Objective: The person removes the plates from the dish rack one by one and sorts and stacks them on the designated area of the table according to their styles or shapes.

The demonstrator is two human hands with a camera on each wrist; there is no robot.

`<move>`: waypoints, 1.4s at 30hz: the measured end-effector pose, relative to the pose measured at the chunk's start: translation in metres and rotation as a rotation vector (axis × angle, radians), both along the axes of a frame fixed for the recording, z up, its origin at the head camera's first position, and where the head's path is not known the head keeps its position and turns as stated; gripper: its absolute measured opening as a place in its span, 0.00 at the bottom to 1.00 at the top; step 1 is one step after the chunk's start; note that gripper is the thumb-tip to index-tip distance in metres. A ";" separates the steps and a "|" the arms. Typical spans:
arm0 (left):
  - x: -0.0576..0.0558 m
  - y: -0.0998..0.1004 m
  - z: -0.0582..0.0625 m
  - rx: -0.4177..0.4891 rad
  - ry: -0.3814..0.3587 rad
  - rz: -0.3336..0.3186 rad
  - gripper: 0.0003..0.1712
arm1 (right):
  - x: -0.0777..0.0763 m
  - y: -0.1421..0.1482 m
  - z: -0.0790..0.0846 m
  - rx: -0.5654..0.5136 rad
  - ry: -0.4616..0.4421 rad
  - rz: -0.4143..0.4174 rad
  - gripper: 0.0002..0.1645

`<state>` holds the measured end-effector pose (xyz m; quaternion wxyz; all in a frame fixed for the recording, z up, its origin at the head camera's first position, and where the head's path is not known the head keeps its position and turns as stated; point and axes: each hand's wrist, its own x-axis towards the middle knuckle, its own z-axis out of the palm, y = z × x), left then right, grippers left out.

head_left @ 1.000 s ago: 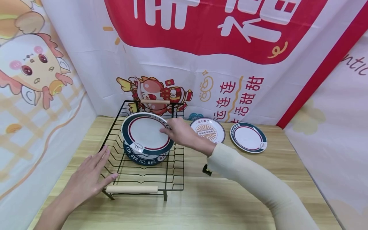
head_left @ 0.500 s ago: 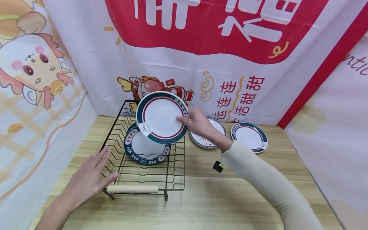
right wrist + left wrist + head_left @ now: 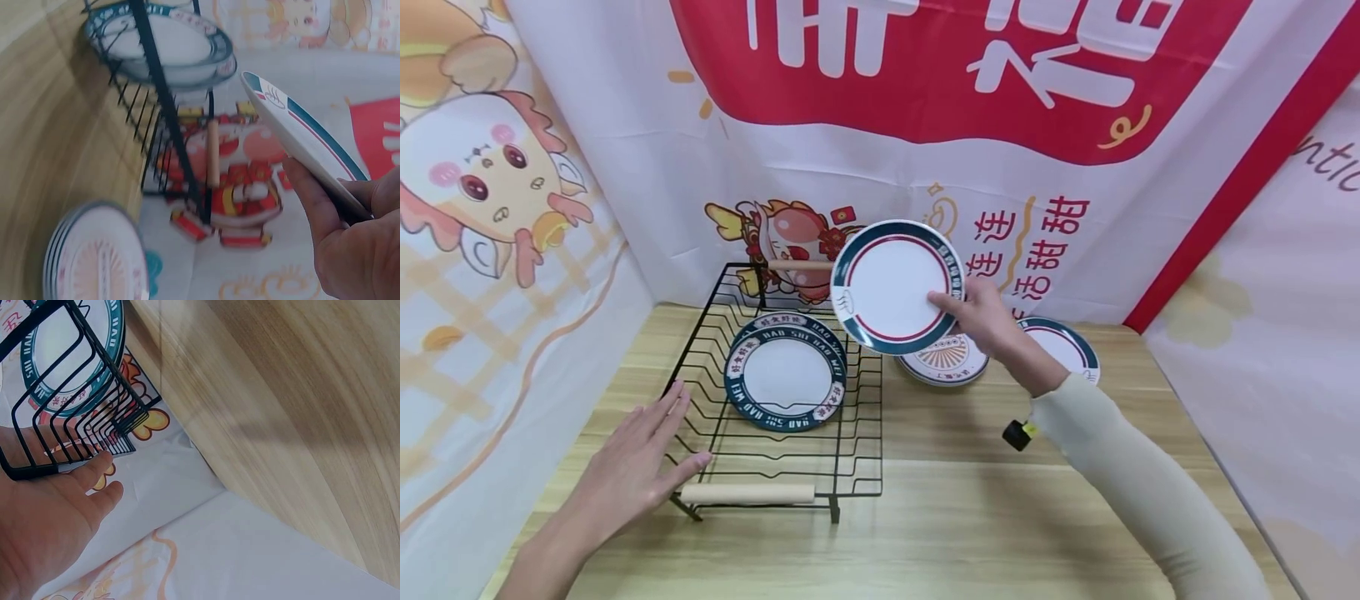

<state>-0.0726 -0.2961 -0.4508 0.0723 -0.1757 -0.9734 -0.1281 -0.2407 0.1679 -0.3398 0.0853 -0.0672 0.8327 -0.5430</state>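
My right hand (image 3: 988, 312) pinches the right edge of a white plate (image 3: 891, 287) with a dark green rim band and a red ring. The right wrist view shows this plate (image 3: 306, 134) edge-on, thumb on its face and fingers underneath. It hangs in the air between the rack and the plates on the table. My left hand (image 3: 632, 454) rests along the left side of a black wire dish rack (image 3: 775, 457), fingers straight. Two blue-rimmed plates (image 3: 786, 375) with lettering stand in the rack, one behind the other.
Behind the held plate, a stack of white plates (image 3: 947, 367) with an orange sunburst sits on the wood table (image 3: 962, 533). A green-rimmed plate (image 3: 1060, 346) lies to its right, partly behind my forearm. A printed cloth (image 3: 850, 158) hangs behind the table.
My right hand has carried the green-rimmed plate up and to the right, away from over the rack, uncovering the blue-rimmed plates. My left hand has stayed in place.
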 end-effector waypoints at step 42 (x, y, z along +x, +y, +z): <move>0.000 0.002 -0.001 -0.018 0.021 -0.008 0.54 | -0.006 0.256 -0.119 -0.044 -0.333 -0.418 0.39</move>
